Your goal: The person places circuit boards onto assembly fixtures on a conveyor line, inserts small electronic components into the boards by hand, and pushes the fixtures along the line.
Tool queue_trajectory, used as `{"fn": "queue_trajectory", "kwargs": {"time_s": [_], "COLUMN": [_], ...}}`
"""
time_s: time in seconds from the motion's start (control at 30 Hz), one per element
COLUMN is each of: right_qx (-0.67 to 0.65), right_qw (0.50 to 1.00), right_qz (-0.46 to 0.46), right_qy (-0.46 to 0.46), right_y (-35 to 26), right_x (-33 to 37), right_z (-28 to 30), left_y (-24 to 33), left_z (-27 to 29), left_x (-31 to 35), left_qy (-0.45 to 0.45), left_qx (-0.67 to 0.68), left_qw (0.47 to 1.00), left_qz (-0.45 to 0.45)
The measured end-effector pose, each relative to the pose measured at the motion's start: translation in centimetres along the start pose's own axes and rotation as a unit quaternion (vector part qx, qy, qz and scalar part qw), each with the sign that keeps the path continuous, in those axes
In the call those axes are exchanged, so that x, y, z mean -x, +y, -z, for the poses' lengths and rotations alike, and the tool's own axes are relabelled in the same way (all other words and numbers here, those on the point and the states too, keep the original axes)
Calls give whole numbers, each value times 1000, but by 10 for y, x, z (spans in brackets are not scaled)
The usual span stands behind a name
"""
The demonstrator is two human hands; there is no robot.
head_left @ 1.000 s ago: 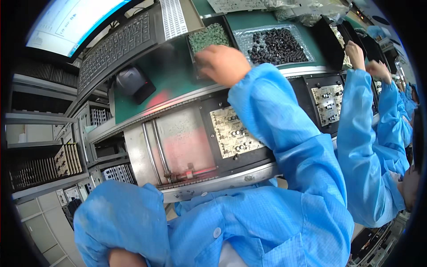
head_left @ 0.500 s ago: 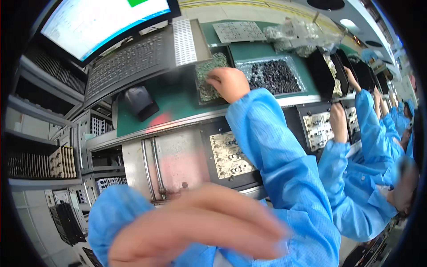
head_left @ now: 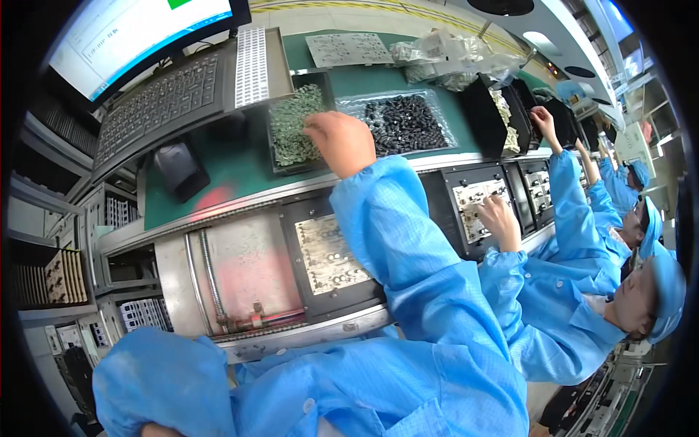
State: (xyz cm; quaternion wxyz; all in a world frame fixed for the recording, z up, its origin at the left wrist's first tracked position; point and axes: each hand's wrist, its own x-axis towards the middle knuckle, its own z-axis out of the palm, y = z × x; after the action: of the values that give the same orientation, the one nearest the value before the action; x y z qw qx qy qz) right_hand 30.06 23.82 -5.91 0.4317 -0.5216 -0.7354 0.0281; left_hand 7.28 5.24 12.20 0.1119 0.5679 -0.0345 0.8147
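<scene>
My right hand (head_left: 341,143) reaches into a clear-lined tray (head_left: 279,166) full of small green parts (head_left: 293,124). Its fingertips are bent together at the right side of the heap; whatever is between them is hidden. Of my left hand (head_left: 156,430), only a sliver of skin shows at the lower edge, under the blue sleeve (head_left: 164,375), and its fingers are out of sight. A pale circuit board (head_left: 324,251) with small round parts sits in a black frame (head_left: 290,271) below my right forearm, which covers part of it.
Beside the tray lies a clear bag of black parts (head_left: 408,124). A keyboard (head_left: 164,105), a monitor (head_left: 138,36) and a dark scanner-like device (head_left: 180,170) stand at left. Close on my right, a co-worker's hand (head_left: 501,221) is over another framed board (head_left: 466,206).
My left hand, blurred across the lower middle before, has dropped to the lower left edge. The whole view has shifted, moving the bench leftward. My right hand stays at the green parts.
</scene>
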Motion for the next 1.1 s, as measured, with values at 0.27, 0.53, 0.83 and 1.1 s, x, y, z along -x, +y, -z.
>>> {"fn": "queue_trajectory", "kwargs": {"time_s": [0.27,0.53,0.83,1.1], "right_qx": [40,-336,-317,-66], "right_qw": [999,902,905,991], "right_qz": [-13,-266,-238,-9], "right_qy": [-13,-54,-153,-113], "right_y": [17,9,-60,-55], "right_x": [2,5,63,119], "right_z": [12,20,53,66], "left_y": [-50,-64,-102,-83], "left_z": [13,36,33,42], "left_x": [57,113,143,192], "left_qy": [18,-326,-200,-146], "left_qx": [-184,-459,-310,-234], "left_qw": [980,815,827,788], "left_qz": [-78,140,425,550]}}
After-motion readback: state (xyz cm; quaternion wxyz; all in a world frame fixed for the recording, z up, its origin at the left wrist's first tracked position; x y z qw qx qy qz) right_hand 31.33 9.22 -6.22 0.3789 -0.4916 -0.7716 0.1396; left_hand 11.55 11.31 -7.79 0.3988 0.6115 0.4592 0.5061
